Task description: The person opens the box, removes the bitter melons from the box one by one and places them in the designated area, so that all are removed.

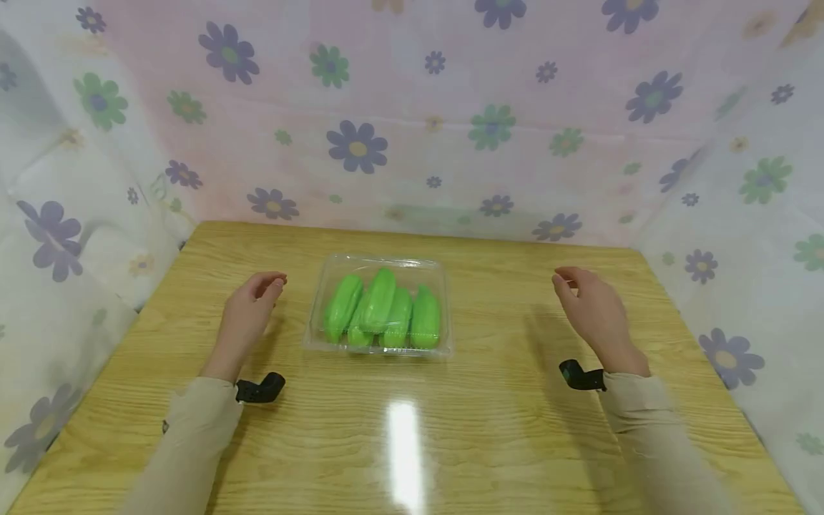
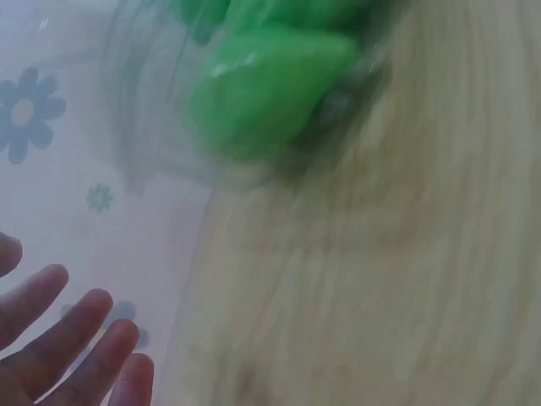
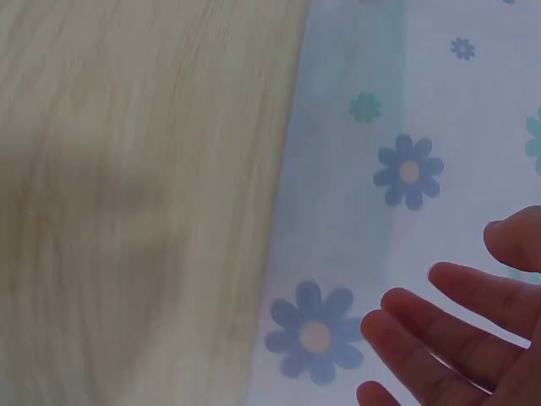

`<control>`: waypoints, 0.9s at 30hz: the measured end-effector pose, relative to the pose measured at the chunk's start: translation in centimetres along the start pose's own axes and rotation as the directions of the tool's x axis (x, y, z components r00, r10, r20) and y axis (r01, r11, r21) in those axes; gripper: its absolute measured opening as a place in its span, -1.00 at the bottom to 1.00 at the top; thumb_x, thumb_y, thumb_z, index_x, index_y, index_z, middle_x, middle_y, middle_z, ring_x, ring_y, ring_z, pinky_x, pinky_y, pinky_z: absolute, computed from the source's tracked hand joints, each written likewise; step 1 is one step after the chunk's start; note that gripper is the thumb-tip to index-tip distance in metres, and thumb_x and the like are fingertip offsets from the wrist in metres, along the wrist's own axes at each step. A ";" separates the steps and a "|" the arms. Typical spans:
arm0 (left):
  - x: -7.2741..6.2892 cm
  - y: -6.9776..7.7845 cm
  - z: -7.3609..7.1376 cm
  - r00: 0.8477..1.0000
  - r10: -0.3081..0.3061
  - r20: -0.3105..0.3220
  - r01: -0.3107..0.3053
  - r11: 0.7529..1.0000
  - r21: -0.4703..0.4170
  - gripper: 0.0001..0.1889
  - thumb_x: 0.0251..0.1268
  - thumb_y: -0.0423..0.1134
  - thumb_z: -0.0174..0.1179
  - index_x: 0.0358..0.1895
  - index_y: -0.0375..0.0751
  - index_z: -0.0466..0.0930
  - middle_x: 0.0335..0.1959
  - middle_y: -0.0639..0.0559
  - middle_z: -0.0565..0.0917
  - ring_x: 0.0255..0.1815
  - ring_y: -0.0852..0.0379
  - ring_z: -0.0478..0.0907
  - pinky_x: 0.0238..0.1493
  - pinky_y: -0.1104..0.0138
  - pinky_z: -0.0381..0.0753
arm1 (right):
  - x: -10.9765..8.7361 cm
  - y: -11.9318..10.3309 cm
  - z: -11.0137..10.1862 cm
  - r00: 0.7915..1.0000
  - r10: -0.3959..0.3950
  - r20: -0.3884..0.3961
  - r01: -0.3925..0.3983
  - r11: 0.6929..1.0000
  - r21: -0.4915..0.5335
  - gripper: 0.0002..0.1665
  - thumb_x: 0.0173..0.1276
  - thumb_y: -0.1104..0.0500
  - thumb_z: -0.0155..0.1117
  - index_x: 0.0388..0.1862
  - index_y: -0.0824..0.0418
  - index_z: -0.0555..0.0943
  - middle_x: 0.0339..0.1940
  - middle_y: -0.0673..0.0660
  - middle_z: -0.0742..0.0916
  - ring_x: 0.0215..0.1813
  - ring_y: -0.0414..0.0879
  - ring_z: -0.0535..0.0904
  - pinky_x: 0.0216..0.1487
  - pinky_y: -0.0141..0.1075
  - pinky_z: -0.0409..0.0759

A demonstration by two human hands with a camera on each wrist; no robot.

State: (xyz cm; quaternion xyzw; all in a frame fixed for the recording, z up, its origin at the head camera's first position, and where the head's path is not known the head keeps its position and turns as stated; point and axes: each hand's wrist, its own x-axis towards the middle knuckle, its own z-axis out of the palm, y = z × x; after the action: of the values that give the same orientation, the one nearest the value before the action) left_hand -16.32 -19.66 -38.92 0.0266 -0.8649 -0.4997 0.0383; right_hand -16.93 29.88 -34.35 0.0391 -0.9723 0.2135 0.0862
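Note:
A clear plastic clamshell box stands on the wooden table with its lid down. Inside lie several bright green, ridged, elongated pieces that look like vegetables, one resting on top of the others. Just left of the box hovers my left hand, holding nothing, its fingers loosely bent. In the left wrist view its fingers are spread, and the box appears blurred. My right hand is over the right part of the table, well apart from the box. Its relaxed fingers hold nothing.
The wooden table reaches back to a flower-patterned cloth, which also hangs along both sides. A small black wrist camera sits at the left cuff, and another wrist camera at the right.

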 end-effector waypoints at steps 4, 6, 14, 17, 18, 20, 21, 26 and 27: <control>-0.8 -0.5 1.7 1.000 -0.023 0.022 0.026 0.984 -0.176 -0.49 0.34 0.08 -0.16 0.15 -0.23 0.36 0.08 -0.10 0.47 0.06 -0.03 0.42 -0.02 0.08 0.49 | -0.5 -0.1 2.2 0.999 0.013 -0.048 -0.006 0.991 0.131 -0.41 0.40 -0.16 -0.22 0.16 0.20 0.42 0.01 0.24 0.57 -0.04 0.16 0.49 -0.15 0.06 0.46; -1.2 -0.5 2.5 0.998 -0.049 0.038 0.057 0.965 -0.255 -0.50 0.34 0.06 -0.13 0.15 -0.26 0.35 0.08 -0.11 0.46 0.07 -0.01 0.42 0.00 0.10 0.48 | -1.0 -0.4 3.2 0.997 0.013 -0.075 0.000 0.985 0.175 -0.46 0.41 -0.12 -0.18 0.14 0.19 0.44 0.01 0.22 0.58 -0.03 0.14 0.49 -0.13 0.05 0.47; -2.6 -0.1 4.7 0.988 -0.140 0.069 0.156 0.896 -0.415 -0.49 0.29 0.09 -0.06 0.18 -0.15 0.30 0.15 0.00 0.38 0.12 0.15 0.29 0.10 0.23 0.34 | -2.0 -3.5 7.3 0.997 0.020 -0.076 0.013 0.913 0.407 -0.55 0.39 -0.11 -0.12 0.13 0.05 0.43 -0.07 0.04 0.63 -0.09 -0.09 0.55 -0.12 -0.14 0.54; -2.6 0.0 5.1 0.987 -0.161 0.029 0.156 0.878 -0.452 -0.51 0.28 0.08 -0.03 0.16 -0.15 0.30 0.13 0.02 0.39 0.10 0.18 0.29 0.08 0.29 0.32 | -2.3 -5.0 8.9 0.999 0.028 -0.022 -0.010 0.802 0.597 -0.55 0.39 -0.08 -0.09 0.20 0.03 0.34 -0.09 0.08 0.63 -0.11 -0.10 0.56 -0.11 -0.20 0.55; -2.6 0.1 5.3 0.985 -0.169 0.019 0.159 0.874 -0.459 -0.52 0.29 0.06 -0.03 0.15 -0.15 0.30 0.12 0.01 0.39 0.09 0.18 0.29 0.07 0.32 0.32 | -2.5 -5.4 9.3 0.999 0.035 -0.002 -0.025 0.752 0.659 -0.54 0.39 -0.05 -0.07 0.22 0.03 0.31 -0.10 0.12 0.62 -0.12 -0.07 0.56 -0.12 -0.21 0.55; -2.6 0.2 5.6 0.983 -0.184 0.001 0.163 0.867 -0.471 -0.55 0.30 0.03 -0.02 0.13 -0.15 0.31 0.09 0.01 0.41 0.06 0.18 0.31 0.02 0.37 0.35 | -2.8 -6.2 10.1 0.998 0.038 0.044 -0.058 0.639 0.767 -0.51 0.38 -0.01 -0.03 0.25 0.06 0.25 -0.10 0.20 0.61 -0.13 0.00 0.57 -0.11 -0.19 0.57; -2.6 0.2 5.8 0.982 -0.190 -0.006 0.165 0.866 -0.472 -0.57 0.30 0.01 -0.02 0.12 -0.15 0.31 0.08 0.00 0.42 0.05 0.17 0.32 -0.01 0.39 0.36 | -2.9 -6.5 10.5 0.997 0.035 0.065 -0.073 0.590 0.804 -0.49 0.37 0.01 -0.02 0.26 0.09 0.23 -0.11 0.23 0.60 -0.13 0.02 0.56 -0.11 -0.16 0.57; -2.4 -0.2 6.5 0.978 -0.203 -0.051 0.155 0.867 -0.474 -0.62 0.32 -0.03 -0.03 0.09 -0.16 0.32 0.03 0.00 0.43 0.02 0.17 0.34 -0.04 0.37 0.37 | -3.1 -7.9 12.4 0.985 0.050 0.168 -0.172 0.457 0.873 -0.49 0.32 0.11 0.10 0.23 0.14 0.28 -0.11 0.26 0.56 -0.18 -0.05 0.53 -0.19 -0.22 0.59; -2.3 -0.3 6.6 0.977 -0.204 -0.061 0.151 0.863 -0.481 -0.63 0.33 -0.04 -0.04 0.08 -0.16 0.33 0.02 0.00 0.44 0.00 0.17 0.34 -0.06 0.37 0.38 | -3.2 -8.2 12.8 0.982 0.062 0.180 -0.188 0.450 0.873 -0.49 0.30 0.10 0.13 0.21 0.13 0.31 -0.12 0.24 0.56 -0.18 -0.08 0.53 -0.20 -0.25 0.59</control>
State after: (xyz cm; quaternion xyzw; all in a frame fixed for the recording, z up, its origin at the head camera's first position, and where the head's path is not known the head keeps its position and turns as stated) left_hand -14.62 -13.97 -42.57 0.1234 -0.7068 -0.6951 0.0450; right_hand -14.79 17.20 -43.03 0.0192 -0.7232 0.6901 -0.0218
